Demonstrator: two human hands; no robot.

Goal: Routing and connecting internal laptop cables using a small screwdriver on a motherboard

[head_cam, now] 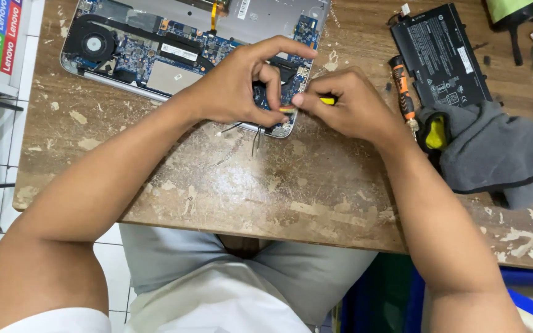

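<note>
Opened laptop on worn wooden table, near edge. Left hand pinches small part at board corner; right hand grips yellow-handled tool. Best: steady, light pressure, tip square.

Bare forearms and hands, short white sleeves at the shoulders, white shirt, light grey trousers.

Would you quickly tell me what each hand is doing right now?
Left hand: fingers pinched at the opened laptop; what it grips cannot be told.
Right hand: closed around a yellow-handled tool.
</note>
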